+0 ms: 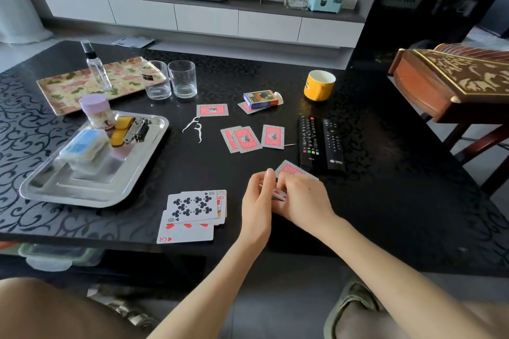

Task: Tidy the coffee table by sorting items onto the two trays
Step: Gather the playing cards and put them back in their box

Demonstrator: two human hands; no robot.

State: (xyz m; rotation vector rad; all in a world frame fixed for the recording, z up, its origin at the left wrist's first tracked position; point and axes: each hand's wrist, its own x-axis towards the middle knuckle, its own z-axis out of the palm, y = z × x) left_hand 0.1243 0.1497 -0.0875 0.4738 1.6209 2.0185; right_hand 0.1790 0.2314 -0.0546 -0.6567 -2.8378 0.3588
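Soft daylight fills the room, brighter at the left. It washes the far left corner of the glossy black patterned coffee table (385, 201) pale grey and throws white glare across the rectangular polished steel tray (132, 162). The right side is dim. Shadows are faint and diffuse. Wide-angle distortion bows the table's near edge and the long white television cabinet (206, 19). The red-backed playing cards (292, 168) held between the left hand (257, 201) and right hand (303, 198) look slightly smeared.

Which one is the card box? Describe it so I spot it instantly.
Find the yellow mug on the far side of the black coffee table. Just left of it lies the card box, resting on a face-down card. Unlike the red-backed cards nearby, it is blue with an open white flap.
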